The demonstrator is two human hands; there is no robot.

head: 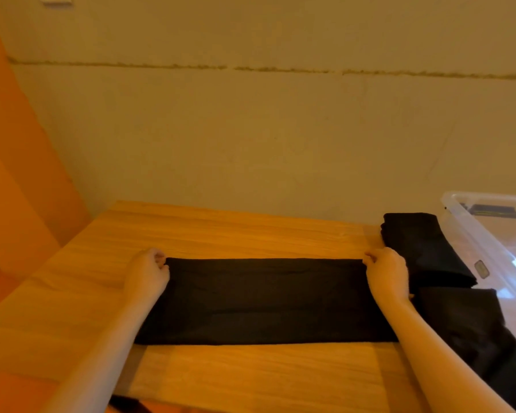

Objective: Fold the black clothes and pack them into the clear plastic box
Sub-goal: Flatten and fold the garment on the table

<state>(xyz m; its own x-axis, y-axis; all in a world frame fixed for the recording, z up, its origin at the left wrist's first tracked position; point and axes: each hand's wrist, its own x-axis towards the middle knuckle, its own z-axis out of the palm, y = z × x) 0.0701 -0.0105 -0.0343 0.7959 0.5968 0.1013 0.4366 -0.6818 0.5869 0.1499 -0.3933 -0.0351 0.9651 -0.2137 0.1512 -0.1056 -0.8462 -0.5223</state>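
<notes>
Black garment point(265, 302) spread flat as wide band across middle of wooden table point(221, 380). Far left corner pinched by curled fingers of left hand point(148, 274); far right corner pinched likewise by right hand point(388, 274). Folded black pile point(423, 245) lain near right edge, beside clear plastic box point(489, 234).
</notes>
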